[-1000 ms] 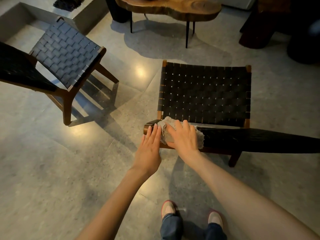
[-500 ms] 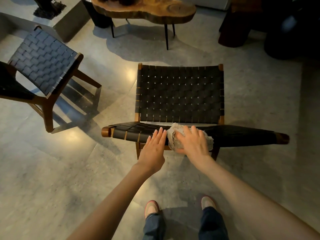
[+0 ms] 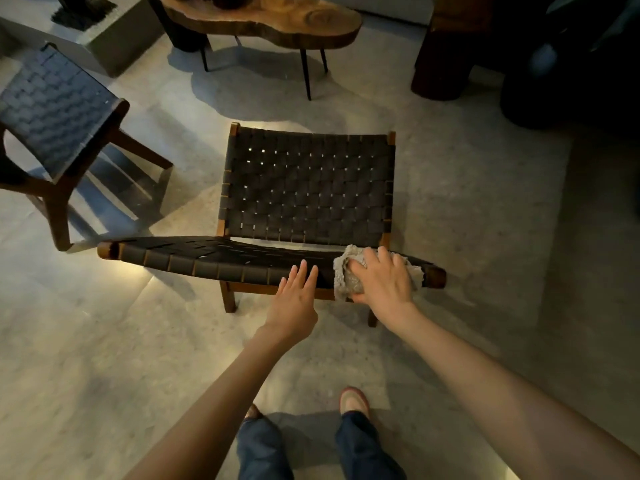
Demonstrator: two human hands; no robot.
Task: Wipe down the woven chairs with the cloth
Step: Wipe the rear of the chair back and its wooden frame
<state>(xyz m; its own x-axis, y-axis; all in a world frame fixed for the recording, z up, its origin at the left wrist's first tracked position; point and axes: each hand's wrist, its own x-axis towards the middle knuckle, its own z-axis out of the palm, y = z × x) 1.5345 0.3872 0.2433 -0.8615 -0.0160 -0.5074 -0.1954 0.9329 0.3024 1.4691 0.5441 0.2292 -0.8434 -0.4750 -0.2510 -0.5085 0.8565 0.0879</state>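
A crumpled pale grey cloth (image 3: 346, 277) lies pressed on the top edge of a dark woven chair (image 3: 308, 188), near that edge's right end. The person stands behind this chair. The right hand (image 3: 382, 282) covers the cloth, fingers curved over the bunched fabric and thumb tucked at its lower edge, gripping it against the strapping. The left hand (image 3: 296, 301) is just left of the cloth, flat and relaxed with fingers straight, holding nothing; whether its fingertips touch the backrest cannot be told.

Judging by the cloth's place, the wipe is near the end of a pass along the top edge. The woven seat beyond the hands, the wooden frame and legs likely remain to be wiped; no frame shows what is already clean.

A second woven chair (image 3: 59, 109) stands well to the left of the left hand, apart from the first and seemingly untouched. Far beyond both hands is a wooden slab table (image 3: 263, 19). Dark bulky shapes (image 3: 443, 46), too dim to name, stand beyond the right hand. Nothing blocks either chair.
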